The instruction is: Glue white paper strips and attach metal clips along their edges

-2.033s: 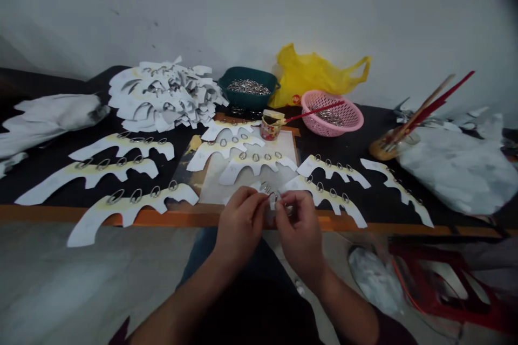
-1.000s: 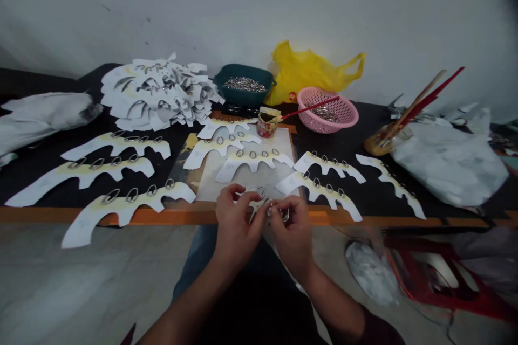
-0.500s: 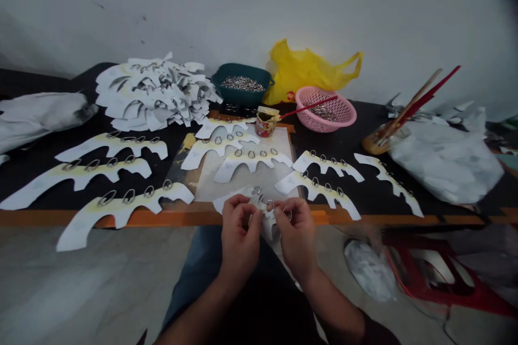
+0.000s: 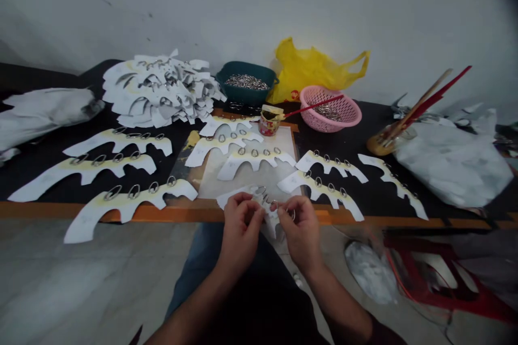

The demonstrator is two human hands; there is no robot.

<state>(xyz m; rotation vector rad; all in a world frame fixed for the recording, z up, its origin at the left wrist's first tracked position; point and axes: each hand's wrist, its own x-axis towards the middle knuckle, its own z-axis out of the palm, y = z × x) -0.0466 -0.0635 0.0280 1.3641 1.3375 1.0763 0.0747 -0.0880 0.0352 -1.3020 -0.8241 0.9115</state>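
Note:
My left hand (image 4: 239, 229) and my right hand (image 4: 301, 229) meet at the table's front edge, both pinched on one white cut-out piece (image 4: 267, 210) that carries metal rings. My right fingers also pinch a metal ring (image 4: 290, 213) at the piece's edge. Just beyond the hands lie more white pieces with rings (image 4: 256, 159) on a pale board (image 4: 283, 143). A small glue pot (image 4: 267, 121) with a red-handled brush stands at the board's far edge.
A heap of white pieces (image 4: 162, 91) lies at the back left, beside a green tub of rings (image 4: 246, 83), a yellow bag (image 4: 313, 67) and a pink basket (image 4: 329, 110). Ringed pieces (image 4: 117, 202) line both sides. Brushes (image 4: 416, 105) and white bags sit right; a red stool (image 4: 441, 280) stands below.
My hands have stayed at the table edge, working the same white piece; it now hangs lower between them. The camera view shifted slightly.

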